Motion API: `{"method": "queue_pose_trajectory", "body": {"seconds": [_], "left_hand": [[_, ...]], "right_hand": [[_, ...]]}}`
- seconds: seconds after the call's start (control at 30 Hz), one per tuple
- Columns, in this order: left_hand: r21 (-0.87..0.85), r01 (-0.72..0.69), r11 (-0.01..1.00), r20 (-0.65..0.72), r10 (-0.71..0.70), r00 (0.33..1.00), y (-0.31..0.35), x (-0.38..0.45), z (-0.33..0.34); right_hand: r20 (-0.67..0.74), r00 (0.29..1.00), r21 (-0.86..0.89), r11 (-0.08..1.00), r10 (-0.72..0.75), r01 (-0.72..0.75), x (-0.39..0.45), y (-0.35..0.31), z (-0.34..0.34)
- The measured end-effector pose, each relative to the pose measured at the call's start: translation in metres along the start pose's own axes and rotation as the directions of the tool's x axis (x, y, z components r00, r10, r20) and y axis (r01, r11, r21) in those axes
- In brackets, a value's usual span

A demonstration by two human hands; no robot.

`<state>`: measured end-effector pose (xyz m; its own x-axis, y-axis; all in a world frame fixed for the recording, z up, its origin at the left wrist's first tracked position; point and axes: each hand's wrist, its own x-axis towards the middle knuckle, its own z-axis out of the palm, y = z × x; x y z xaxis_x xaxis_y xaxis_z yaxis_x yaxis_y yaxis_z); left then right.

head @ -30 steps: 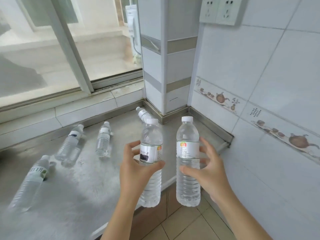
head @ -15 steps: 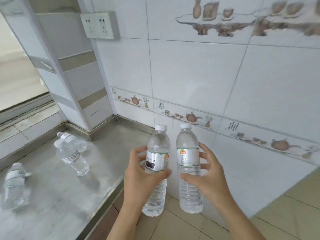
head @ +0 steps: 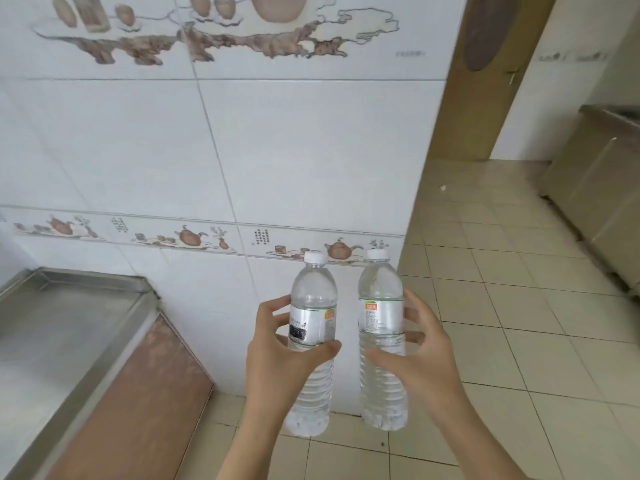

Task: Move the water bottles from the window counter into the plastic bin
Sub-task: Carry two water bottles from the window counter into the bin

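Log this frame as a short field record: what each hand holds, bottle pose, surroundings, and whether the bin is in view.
left hand: left hand grips clear plastic water bottle with dark-patched label
right hand: right hand grips clear plastic water bottle with orange-marked label
bottle pose: both upright, white caps on, side by side, held above beige tiled floor
surroundings: steel counter at left, white tiled wall ahead
plastic bin: not in view

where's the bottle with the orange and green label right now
In the head view it is right of centre, held upright in the right hand: the bottle with the orange and green label hangs over the floor tiles, beside the left hand's bottle.
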<state>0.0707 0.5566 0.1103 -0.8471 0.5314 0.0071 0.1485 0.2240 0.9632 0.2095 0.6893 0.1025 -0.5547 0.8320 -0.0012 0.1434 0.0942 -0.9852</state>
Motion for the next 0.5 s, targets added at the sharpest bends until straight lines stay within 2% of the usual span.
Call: {"method": "queue_pose_trajectory", "body": {"seconds": [0.2, 0.5], "left_hand": [[-0.002, -0.042, 0.999, 0.200, 0.041, 0.979, 0.025, 0.006, 0.095], [-0.047, -0.056, 0.997, 0.462, 0.071, 0.884, 0.059, 0.055, 0.248]], "right_hand": [[-0.191, 0.980, 0.039, 0.998, 0.054, -0.047, 0.013, 0.015, -0.089], [-0.473, 0.875, 0.045, 0.994, 0.106, -0.096, 0.067, 0.039, -0.197]]}}
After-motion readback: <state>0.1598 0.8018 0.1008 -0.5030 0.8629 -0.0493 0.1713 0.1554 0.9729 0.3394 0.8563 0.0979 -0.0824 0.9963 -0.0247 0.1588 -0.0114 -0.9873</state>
